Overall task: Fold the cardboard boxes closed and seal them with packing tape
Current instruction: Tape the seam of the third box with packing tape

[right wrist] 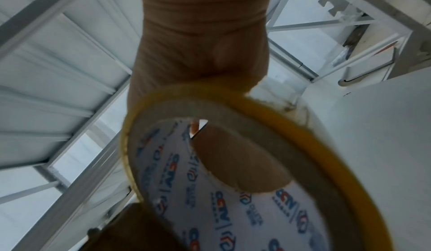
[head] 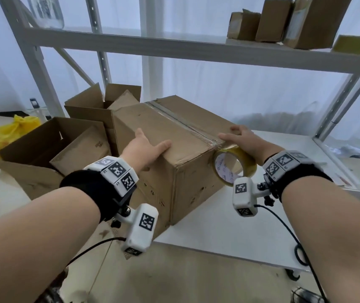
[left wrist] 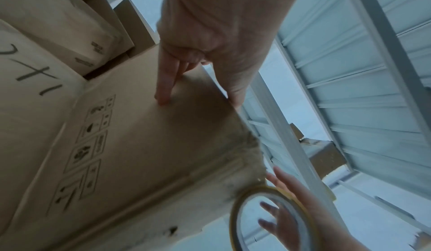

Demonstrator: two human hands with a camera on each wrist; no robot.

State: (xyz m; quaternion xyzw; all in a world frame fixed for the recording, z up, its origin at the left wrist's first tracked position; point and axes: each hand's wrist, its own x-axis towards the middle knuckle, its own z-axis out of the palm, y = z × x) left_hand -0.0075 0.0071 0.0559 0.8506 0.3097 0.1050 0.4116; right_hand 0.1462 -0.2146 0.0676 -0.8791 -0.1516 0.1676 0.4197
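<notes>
Head view, left to right: open cartons [head: 50, 147], then the closed box [head: 174, 149] on the white table [head: 251, 232]. The left hand [head: 146, 147] lies flat, fingers straight, on its top. The right hand [head: 242, 138] carries the tape roll [head: 233, 167] hooked on its thumb at the taped seam's near end. The box looks stiff and light; best steadied at its top edges.

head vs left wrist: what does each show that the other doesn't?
Head only: the taped seam along the box top, open boxes to its left, and a yellow bag.
Left wrist only: handling symbols printed on the box side, with left fingers pressed there.
Both: the closed box, left hand on it, right hand holding the tape roll.
</notes>
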